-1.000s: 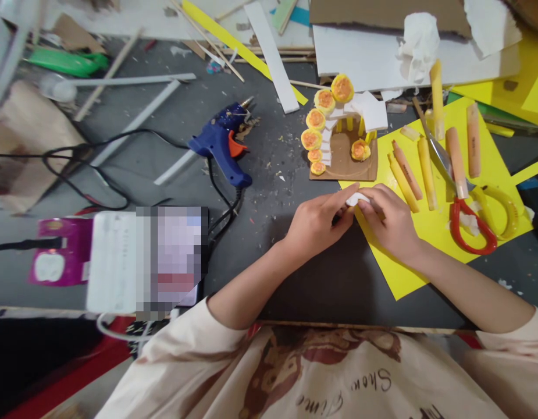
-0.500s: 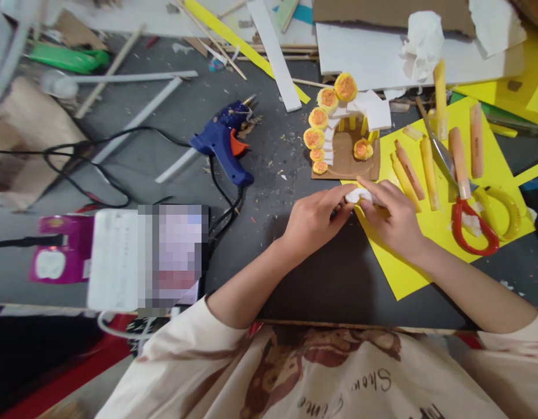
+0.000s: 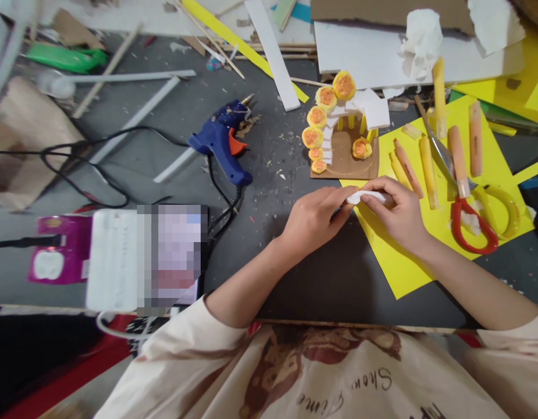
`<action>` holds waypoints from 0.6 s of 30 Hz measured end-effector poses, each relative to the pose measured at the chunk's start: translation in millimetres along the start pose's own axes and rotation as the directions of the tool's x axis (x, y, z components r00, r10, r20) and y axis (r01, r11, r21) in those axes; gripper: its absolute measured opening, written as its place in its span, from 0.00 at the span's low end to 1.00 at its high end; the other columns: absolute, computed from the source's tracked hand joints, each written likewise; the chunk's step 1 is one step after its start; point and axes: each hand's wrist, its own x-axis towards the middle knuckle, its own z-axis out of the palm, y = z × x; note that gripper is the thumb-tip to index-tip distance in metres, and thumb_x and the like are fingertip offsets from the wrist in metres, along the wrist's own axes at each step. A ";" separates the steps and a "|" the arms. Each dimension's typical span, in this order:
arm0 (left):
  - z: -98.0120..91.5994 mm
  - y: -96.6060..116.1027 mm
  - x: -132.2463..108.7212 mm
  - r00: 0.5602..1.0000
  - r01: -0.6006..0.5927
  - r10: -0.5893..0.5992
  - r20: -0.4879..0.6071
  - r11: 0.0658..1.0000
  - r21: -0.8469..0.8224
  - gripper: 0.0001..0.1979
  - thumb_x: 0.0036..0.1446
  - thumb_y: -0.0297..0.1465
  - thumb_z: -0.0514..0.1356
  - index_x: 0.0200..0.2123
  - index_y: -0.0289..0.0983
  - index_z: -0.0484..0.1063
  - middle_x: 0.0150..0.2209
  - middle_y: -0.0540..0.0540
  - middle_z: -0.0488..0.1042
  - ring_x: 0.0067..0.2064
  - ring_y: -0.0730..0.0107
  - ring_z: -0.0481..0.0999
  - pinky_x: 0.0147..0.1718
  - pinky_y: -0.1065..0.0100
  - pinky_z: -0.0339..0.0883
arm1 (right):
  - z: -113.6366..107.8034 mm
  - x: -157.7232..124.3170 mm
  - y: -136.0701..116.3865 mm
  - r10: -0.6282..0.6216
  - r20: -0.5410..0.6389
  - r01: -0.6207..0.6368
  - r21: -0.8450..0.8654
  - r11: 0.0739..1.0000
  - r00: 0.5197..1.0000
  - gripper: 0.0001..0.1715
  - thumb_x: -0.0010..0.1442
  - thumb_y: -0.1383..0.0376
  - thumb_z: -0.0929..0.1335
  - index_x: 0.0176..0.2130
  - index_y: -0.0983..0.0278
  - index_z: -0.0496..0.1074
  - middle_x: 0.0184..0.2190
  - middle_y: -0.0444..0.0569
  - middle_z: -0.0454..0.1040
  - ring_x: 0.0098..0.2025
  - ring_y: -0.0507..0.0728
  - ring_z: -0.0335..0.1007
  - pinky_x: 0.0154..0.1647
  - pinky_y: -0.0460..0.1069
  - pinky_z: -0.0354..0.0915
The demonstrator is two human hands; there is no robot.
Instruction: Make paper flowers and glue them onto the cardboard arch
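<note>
A small white strip [image 3: 365,196], which looks like soft tissue, is pinched between both hands. My left hand [image 3: 317,214] grips its left end with thumb and fingers pressed together. On the other end, my right hand [image 3: 396,210] is closed with the thumb below and the fingers above. Just beyond the hands stands a small craft model on a brown cardboard base [image 3: 321,172]. Yellow-and-orange flowers [image 3: 317,117] run up its left side along white blocks [image 3: 327,139]. Another flower [image 3: 362,149] sits inside on the right.
Red-and-yellow-handled scissors [image 3: 475,228] and crayon-like sticks [image 3: 431,173] lie on a yellow sheet [image 3: 408,276] at right. A blue glue gun [image 3: 220,139] with a black cable [image 3: 140,132] lies left. A white box [image 3: 112,260] sits near the front edge. White board [image 3: 364,52] is behind.
The white strip shows longer between my hands, and my right hand's fingers have shifted slightly right and curled along it. My left hand is nearly still.
</note>
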 end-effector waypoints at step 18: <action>4.2 1.8 -2.0 0.988 -0.096 0.086 -0.126 0.993 -0.074 0.12 0.64 0.25 0.57 0.51 0.37 0.72 0.41 0.47 0.82 0.41 0.74 0.82 0.42 0.76 0.72 | 1.6 -1.9 -4.1 -0.059 -0.055 0.063 0.072 0.995 0.997 0.13 0.64 0.58 0.68 0.31 0.62 0.73 0.29 0.46 0.75 0.33 0.53 0.71 0.35 0.49 0.64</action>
